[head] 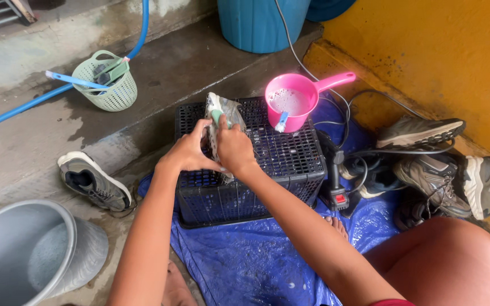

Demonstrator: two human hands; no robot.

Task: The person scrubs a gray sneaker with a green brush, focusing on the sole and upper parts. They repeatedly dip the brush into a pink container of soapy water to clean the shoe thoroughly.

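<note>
Looking down, we've got a grey shoe [220, 122] stood up on a black plastic crate [282, 156] that's flipped upside down on a blue tarp [256, 260]; left hand [187, 152] is wrapped around the shoe's near side, holding it firm; right hand [233, 146] is closed around a green-handled brush [219, 117] pressed against the shoe; a pink dipper [293, 101] with soapy water sits on the crate's far corner, a small blue brush [282, 120] leaning in it; another grey shoe [93, 181] lies on the wet concrete to the left, near a grey bucket [29, 255]; more shoes [443, 164] piled right by the yellow wall [438, 51]; green basket [106, 82] further back.
</note>
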